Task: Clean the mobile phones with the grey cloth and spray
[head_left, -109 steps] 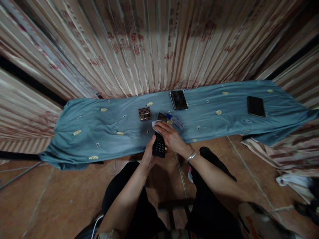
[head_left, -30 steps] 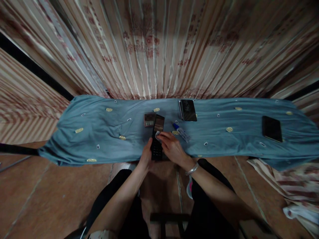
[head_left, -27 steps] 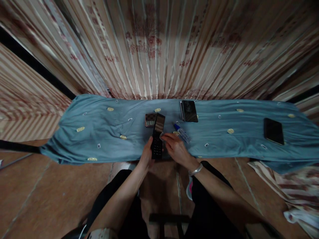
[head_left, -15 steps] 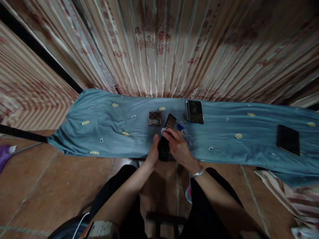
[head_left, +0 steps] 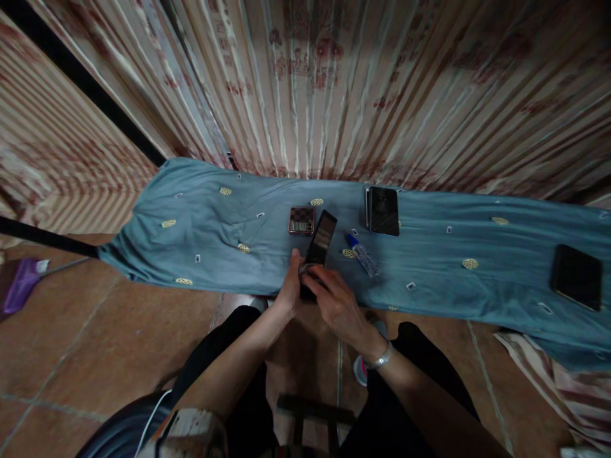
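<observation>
My left hand (head_left: pixel 290 286) is closed around the lower left side of a black flip phone (head_left: pixel 324 232), which is unfolded with its screen half pointing away from me. Pinched in the fingers of my right hand (head_left: pixel 337 302) is a small whitish wipe (head_left: pixel 304 268), pressed on the keypad half just below the hinge. That hand covers most of the keys. Just beyond the phone lies a small checkered, folded device (head_left: pixel 301 220). To its right rests a clear bottle with a blue cap (head_left: pixel 363 256), lying on its side.
A blue patterned cloth (head_left: pixel 267 264) covers the long, low table. Toward the back lies a stack of dark flat devices (head_left: pixel 384 211); another dark tablet-like device (head_left: pixel 577 277) is far right. A pleated curtain (head_left: pixel 296 95) hangs behind. A purple dustpan-like object (head_left: pixel 23 285) is on the floor at left.
My right hand has moved the wipe from the upper part of the phone down over the keypad. The phone has changed its tilt in my left hand. My view has swung left.
</observation>
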`<state>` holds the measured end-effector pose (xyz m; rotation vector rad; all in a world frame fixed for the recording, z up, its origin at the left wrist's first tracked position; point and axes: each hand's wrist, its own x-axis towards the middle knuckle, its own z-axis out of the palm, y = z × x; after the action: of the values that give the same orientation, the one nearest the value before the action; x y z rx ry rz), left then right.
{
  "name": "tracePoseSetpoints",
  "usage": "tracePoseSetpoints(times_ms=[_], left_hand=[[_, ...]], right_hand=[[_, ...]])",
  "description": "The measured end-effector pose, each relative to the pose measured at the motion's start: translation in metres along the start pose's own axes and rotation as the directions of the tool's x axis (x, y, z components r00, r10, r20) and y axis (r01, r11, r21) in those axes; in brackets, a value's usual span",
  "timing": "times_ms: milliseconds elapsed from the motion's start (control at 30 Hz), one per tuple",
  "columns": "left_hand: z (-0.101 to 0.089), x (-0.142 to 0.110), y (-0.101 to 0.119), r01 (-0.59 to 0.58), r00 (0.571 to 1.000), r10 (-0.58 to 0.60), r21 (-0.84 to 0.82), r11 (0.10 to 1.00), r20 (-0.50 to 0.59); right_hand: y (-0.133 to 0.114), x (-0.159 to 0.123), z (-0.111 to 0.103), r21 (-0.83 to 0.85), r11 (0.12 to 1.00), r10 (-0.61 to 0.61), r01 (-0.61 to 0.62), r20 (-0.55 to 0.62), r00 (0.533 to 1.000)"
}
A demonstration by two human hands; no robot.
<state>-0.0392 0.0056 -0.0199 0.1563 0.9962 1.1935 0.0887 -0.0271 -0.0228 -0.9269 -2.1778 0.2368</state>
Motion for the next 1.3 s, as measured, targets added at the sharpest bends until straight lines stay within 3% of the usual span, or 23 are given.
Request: tracePoseSetpoints(times_ms=[133,233,433,633,900,1033,1300], left_hand=[[0.007,-0.008,0.013,0.125,0.991,-0.124,0.011,0.992,-0.058],[0.012,-0.012,0.018,0.149,0.986,-0.150,-0.023,0.989,-0.072],[0.014,-0.012,0.010,0.095,0.989,-0.108,-0.125,0.988,-0.104],[0.017,-0.015,0.004,0.067,0.991,-0.074,-0.062,0.996,-0.112],[0.023,-0.017,0.016,0.107,0.982,-0.122,-0.101,0.989,-0.147],[0.020,-0.015,0.021,0.161,0.980,-0.170,-0.089,0.983,-0.100],[0.011,-0.015,0.030,0.117,0.991,-0.119,-0.029,0.993,-0.055]], right_hand=[[-0.005,-0.001,0.006,0.015,0.998,-0.052,0.053,-0.054,0.997],[-0.002,-0.001,0.010,0.017,0.999,-0.044,0.045,-0.049,0.998],[0.017,0.003,0.012,-0.035,0.998,0.046,-0.046,-0.003,0.999],[0.030,0.009,0.007,-0.050,0.994,0.099,-0.100,-0.013,0.995],[0.014,0.004,0.010,-0.017,0.999,0.040,-0.040,0.014,0.999],[0.003,0.003,0.012,-0.005,1.000,-0.017,0.017,-0.023,1.000],[-0.014,-0.002,0.013,0.087,0.994,-0.059,0.065,-0.071,0.996]])
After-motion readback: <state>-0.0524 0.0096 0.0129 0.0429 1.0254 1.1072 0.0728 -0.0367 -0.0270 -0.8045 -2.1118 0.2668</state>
